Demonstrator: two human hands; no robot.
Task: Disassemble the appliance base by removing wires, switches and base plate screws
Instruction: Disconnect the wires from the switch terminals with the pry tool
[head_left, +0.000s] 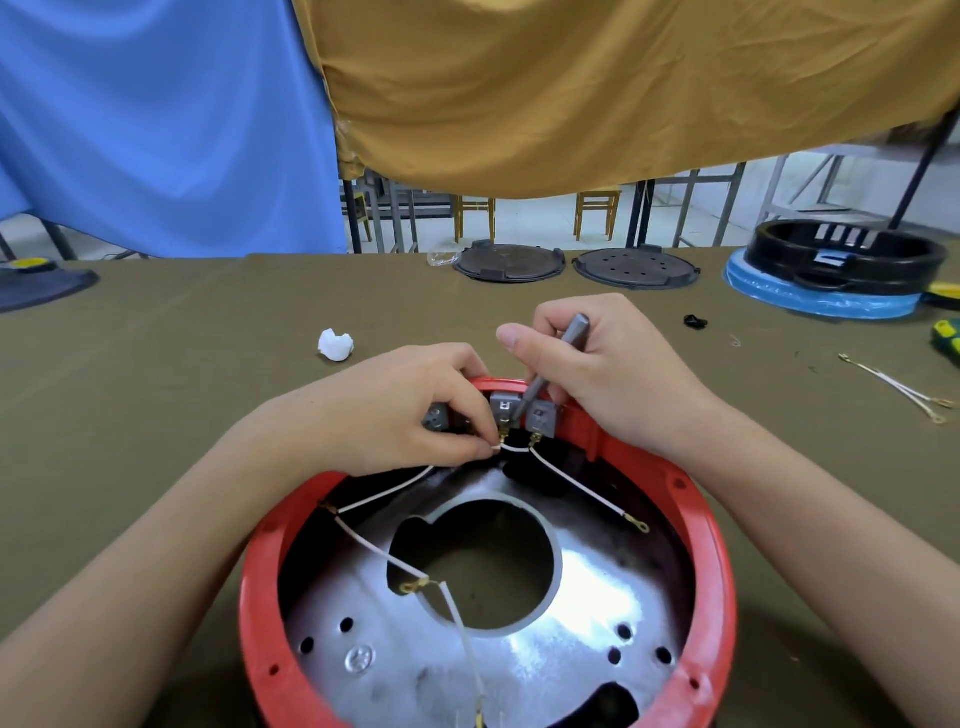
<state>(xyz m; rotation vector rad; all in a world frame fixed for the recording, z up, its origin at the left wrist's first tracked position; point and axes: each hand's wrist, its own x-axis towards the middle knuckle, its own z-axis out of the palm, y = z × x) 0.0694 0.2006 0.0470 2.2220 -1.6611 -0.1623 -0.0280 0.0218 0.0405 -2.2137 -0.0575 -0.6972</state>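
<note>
The base (488, 597) lay upside down at the near edge of the table (182, 364), a round red shell around a shiny metal plate (519, 660) with a large central opening and small holes. White wires (382, 548) with brass terminals ran loose across it toward the far rim, where grey switches (506, 410) sat in a row. The left hand (410, 415) pinched a wire end at the middle switch. The right hand (597, 374) gripped a grey tool (558, 364), its long axis slanting down and left, tip at the switches. Beyond lay two dark discs (571, 265)
</note>
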